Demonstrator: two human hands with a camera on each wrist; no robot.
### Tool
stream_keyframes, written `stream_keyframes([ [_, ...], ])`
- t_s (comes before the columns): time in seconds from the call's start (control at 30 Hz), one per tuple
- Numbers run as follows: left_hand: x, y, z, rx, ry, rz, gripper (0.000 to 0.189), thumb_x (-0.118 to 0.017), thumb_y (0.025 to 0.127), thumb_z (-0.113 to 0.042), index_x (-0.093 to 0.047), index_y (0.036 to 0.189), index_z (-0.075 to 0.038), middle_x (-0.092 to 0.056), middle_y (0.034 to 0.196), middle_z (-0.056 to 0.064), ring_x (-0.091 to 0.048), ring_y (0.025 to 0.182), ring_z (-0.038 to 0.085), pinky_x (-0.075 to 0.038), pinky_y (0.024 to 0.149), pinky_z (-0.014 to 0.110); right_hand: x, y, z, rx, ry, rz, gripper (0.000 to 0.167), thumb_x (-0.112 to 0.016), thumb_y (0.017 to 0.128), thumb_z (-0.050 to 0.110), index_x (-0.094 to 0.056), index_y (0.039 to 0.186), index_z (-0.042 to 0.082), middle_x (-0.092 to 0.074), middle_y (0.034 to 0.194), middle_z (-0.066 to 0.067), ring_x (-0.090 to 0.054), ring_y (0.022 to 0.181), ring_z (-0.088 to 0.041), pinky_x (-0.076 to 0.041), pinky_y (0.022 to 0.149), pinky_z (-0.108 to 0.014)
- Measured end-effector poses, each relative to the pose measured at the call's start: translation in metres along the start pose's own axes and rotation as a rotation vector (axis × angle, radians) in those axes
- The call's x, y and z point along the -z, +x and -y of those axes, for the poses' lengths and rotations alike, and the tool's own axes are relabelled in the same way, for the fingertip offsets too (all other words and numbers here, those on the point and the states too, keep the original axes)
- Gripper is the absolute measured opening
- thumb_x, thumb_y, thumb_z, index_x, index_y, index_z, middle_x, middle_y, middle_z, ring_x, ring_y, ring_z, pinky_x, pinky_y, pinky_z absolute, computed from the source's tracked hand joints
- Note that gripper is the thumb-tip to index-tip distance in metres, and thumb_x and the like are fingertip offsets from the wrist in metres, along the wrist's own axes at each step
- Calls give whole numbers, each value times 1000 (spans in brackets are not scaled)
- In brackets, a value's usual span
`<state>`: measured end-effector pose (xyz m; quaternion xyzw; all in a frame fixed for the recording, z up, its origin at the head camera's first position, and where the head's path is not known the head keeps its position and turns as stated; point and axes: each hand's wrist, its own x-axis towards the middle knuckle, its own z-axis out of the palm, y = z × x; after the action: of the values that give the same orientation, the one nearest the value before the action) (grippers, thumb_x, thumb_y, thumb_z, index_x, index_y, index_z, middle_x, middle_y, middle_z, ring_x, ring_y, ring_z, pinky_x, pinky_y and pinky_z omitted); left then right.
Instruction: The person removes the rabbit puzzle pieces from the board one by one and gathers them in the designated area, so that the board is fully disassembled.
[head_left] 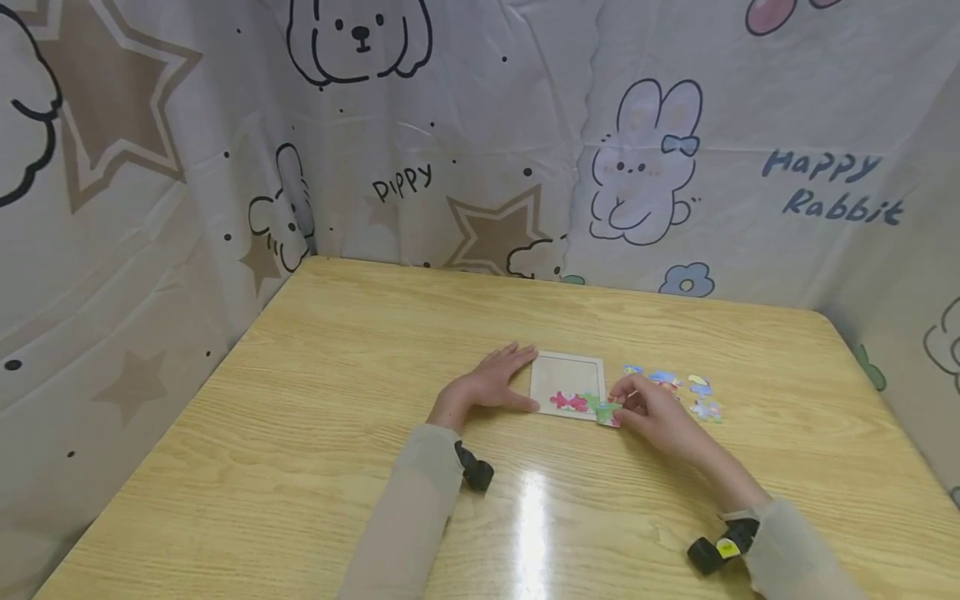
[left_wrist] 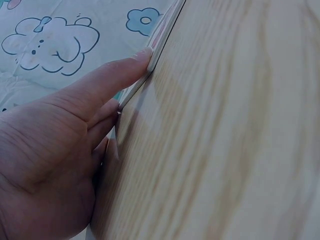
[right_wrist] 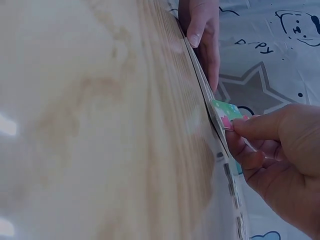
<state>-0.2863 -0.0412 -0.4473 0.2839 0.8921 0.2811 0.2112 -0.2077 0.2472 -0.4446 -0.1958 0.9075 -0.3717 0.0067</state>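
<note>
A square puzzle frame lies flat on the table, with pink and green jigsaw pieces along its near side. My left hand rests at the frame's left edge, thumb and fingers spread; in the left wrist view, the thumb touches the frame's edge. At the near right corner, my right hand pinches a green and pink jigsaw piece between thumb and fingers. The right wrist view shows this piece tilted over the frame's edge.
Several loose jigsaw pieces, mostly blue and multicoloured, lie right of the frame, beyond my right hand. The wooden table meets a printed cloth at the back and sides. Each wrist bears a black camera.
</note>
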Motion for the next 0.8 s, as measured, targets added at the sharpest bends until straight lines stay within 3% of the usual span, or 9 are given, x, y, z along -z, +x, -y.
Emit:
stream_keyframes([
  [0.2,1,-2,-2,1,-6,2,89,-69,88,-41,-18,158,-18,-12,167,0,0,156,23,-2,128,47,6,-10,-4,-4,-6,-5,18,-66,89,-1,-57,104,2,-65,103,-13,-64,85,-12,-55,73,-16],
  [0.43,1,-1,-2,6,-10,-5,89,-69,88,-42,-19,158,-19,-12,167,-1,0,156,23,-3,128,48,10,-21,-10,30,32,-15,19,-64,88,-6,-55,104,0,-62,103,-14,-59,83,1,-55,70,-15],
  [0.8,0,0,0,2,-13,-1,90,-69,88,-42,-18,158,-19,-11,167,-1,0,156,23,-3,128,48,15,-30,-13,63,24,-20,21,-64,86,-9,-55,103,-1,-63,100,-14,-58,82,5,-55,66,-15],
])
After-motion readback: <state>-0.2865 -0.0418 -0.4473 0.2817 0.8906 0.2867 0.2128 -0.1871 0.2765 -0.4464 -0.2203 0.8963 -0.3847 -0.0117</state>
